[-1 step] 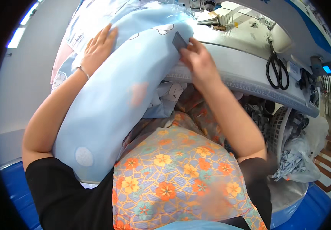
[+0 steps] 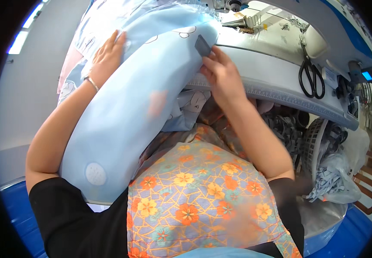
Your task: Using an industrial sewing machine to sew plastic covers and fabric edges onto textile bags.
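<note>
Sewing table [image 2: 242, 62] at one o'clock. Our left hand [image 2: 107, 56] lies flat, unclenched, on blue fabric [image 2: 117, 120] (eleven o'clock); right hand [image 2: 225, 79] pinches dark-grey piece [image 2: 203, 45]. We'd keep fabric smooth.

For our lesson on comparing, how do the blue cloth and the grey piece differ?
The cloth is large; the grey piece is small. The cloth is pale and printed; the grey piece is dark and looks plain. Both are touched: the cloth by the left hand, the grey piece by the right hand.
</note>
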Demonstrator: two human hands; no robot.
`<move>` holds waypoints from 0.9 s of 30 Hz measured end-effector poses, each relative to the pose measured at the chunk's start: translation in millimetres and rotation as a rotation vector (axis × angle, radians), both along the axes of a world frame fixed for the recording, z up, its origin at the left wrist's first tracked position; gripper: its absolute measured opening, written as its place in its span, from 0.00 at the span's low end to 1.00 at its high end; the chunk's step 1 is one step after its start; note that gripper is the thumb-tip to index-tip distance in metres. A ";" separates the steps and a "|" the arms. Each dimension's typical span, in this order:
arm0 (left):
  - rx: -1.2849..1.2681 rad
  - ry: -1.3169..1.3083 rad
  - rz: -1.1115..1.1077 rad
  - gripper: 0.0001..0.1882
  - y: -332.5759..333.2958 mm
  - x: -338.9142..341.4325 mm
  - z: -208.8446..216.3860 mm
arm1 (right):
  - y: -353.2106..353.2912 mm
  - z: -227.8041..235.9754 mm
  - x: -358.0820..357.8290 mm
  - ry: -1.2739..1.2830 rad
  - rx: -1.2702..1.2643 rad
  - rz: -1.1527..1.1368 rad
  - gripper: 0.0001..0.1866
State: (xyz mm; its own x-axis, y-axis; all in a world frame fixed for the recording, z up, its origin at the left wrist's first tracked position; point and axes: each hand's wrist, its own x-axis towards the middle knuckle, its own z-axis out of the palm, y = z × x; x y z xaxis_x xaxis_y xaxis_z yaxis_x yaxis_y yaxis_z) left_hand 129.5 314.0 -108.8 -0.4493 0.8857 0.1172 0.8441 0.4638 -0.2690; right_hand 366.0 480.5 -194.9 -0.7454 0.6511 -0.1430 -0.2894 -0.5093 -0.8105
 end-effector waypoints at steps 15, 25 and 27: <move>-0.043 0.247 -0.087 0.16 67.9 -111.4 16.0 | -26.9 38.0 77.9 -0.124 0.067 0.117 0.16; 0.437 0.346 -0.428 0.37 84.6 -87.6 -2.6 | 80.9 85.3 91.0 -1.010 1.198 0.506 0.21; 0.406 0.362 -0.813 0.27 108.7 -39.7 17.0 | 101.1 61.5 69.2 -0.794 1.498 0.371 0.21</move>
